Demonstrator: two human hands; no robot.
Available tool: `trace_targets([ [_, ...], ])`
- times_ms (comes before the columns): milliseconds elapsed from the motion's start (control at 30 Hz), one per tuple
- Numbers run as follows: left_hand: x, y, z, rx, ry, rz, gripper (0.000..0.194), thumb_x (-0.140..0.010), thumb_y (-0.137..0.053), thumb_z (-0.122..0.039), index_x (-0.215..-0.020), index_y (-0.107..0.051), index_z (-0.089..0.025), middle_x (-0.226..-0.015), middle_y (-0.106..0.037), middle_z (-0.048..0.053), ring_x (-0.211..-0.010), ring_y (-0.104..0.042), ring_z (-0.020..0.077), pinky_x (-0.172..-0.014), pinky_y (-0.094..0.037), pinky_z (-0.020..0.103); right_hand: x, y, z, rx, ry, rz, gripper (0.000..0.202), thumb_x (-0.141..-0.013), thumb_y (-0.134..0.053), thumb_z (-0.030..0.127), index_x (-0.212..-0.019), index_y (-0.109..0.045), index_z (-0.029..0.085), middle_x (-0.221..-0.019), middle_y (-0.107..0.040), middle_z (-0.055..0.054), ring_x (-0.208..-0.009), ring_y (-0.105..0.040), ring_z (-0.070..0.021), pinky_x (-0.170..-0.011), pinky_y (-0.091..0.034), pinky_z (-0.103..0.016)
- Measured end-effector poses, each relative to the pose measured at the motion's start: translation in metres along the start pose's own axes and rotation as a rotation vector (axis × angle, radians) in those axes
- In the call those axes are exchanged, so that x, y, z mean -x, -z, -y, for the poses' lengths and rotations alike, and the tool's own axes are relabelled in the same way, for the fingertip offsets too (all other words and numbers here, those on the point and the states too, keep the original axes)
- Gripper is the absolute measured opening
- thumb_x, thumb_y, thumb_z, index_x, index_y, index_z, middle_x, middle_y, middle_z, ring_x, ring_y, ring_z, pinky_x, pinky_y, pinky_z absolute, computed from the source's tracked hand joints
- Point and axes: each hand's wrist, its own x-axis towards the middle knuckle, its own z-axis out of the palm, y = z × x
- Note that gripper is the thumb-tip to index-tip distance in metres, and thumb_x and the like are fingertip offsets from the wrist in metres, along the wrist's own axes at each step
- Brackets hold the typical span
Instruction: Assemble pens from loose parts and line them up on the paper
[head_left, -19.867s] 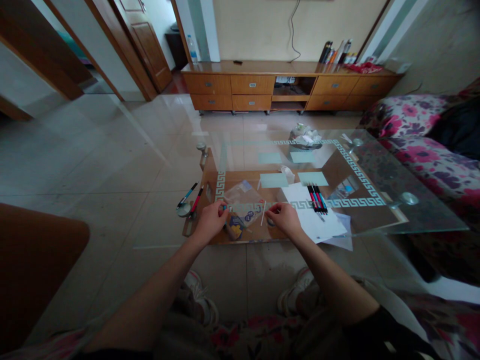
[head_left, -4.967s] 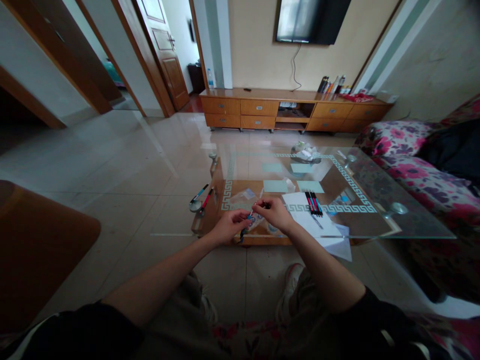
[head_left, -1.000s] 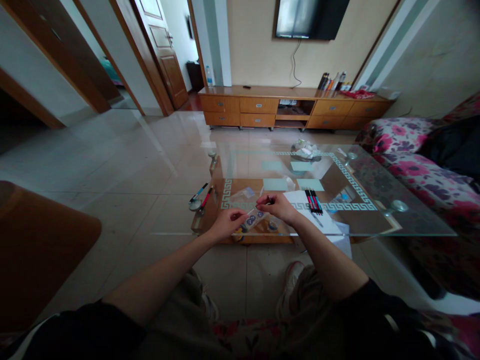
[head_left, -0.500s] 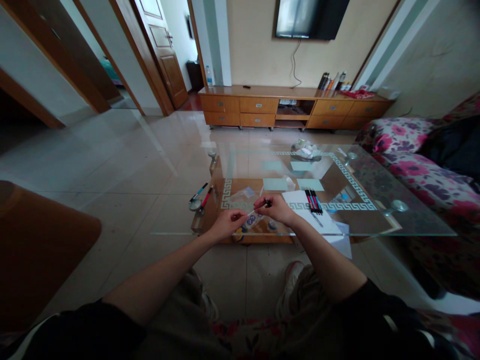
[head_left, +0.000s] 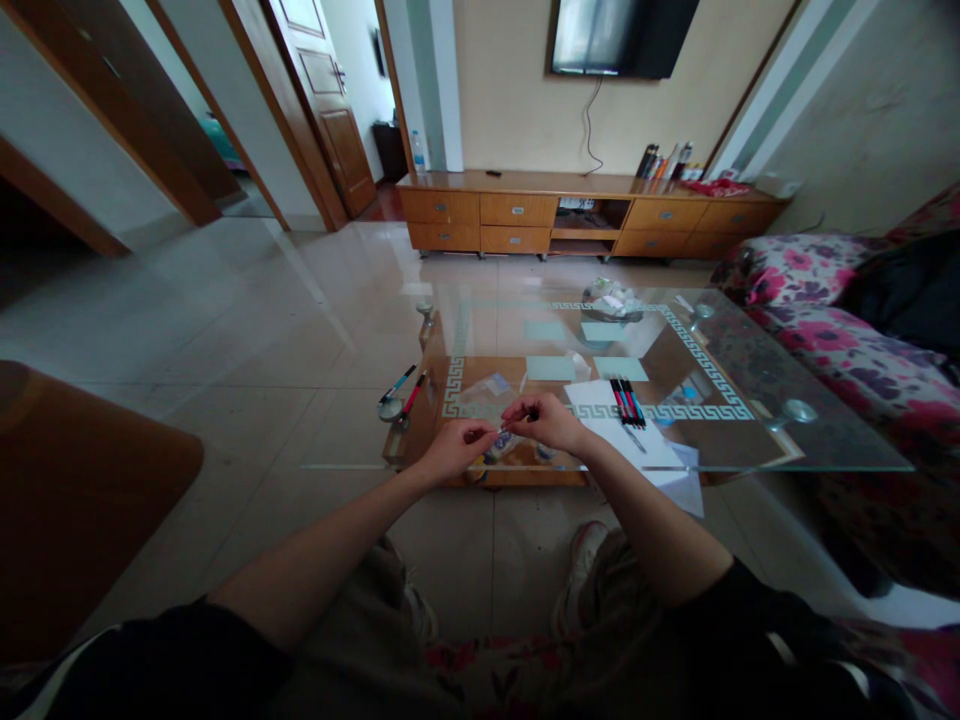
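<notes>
Over the near side of the glass table (head_left: 720, 445), my two hands almost meet at the fingertips. My left hand (head_left: 456, 446) is closed in a pinch on a thin pale pen refill (head_left: 500, 431), of which only a short bit shows. My right hand (head_left: 549, 420) is closed too, its fingertips at the other end of the refill. A small dark pen part (head_left: 533, 413) shows between its curled fingers, mostly hidden. To the right, several black, red and blue pens (head_left: 627, 403) lie side by side on white paper (head_left: 600, 400), with a slim grey piece (head_left: 634, 438) beside them.
On the table's left end lie a blue pen (head_left: 397, 384) and a red pen (head_left: 412, 396). Clear plastic packaging (head_left: 486, 390) is beyond my hands. A filled bowl (head_left: 611, 300) stands at the far side. A flowered sofa (head_left: 832, 340) flanks the table's right.
My right hand has moved slightly left, towards my left hand. Less of the thin pale refill shows between them now.
</notes>
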Motion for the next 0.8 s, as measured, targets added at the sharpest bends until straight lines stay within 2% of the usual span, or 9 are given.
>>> trace_targets([
  [167,0.001,0.001,-0.002,0.003,-0.007,0.001,0.031,-0.090,-0.060,-0.041,-0.086,-0.075,-0.014,-0.082,-0.073,0.005,-0.072,-0.063,0.0153,-0.067,-0.048,0.023,0.002,0.002,0.003,0.060,-0.007,-0.034,0.021,-0.069,-0.073,0.027,-0.087,-0.074,0.016,-0.081,-0.074,-0.004,-0.073,-0.066,-0.0173,-0.068,-0.052,-0.027],
  [533,0.001,0.001,-0.003,-0.021,-0.021,0.022,0.034,-0.091,-0.058,-0.043,-0.086,-0.073,-0.013,-0.080,-0.071,0.006,-0.073,-0.062,0.0165,-0.069,-0.048,0.026,0.003,-0.006,0.000,-0.092,-0.060,-0.011,0.024,-0.066,-0.079,0.030,-0.086,-0.072,0.018,-0.074,-0.072,-0.002,-0.066,-0.065,-0.0160,-0.063,-0.050,-0.027],
  [800,0.001,0.003,-0.001,-0.018,-0.018,0.026,0.031,-0.091,-0.059,-0.040,-0.083,-0.073,-0.013,-0.080,-0.070,0.006,-0.073,-0.061,0.0159,-0.067,-0.047,0.025,0.003,-0.010,0.003,0.032,0.004,-0.059,0.017,-0.070,-0.074,0.028,-0.083,-0.074,0.017,-0.078,-0.073,-0.003,-0.069,-0.064,-0.0161,-0.064,-0.047,-0.026],
])
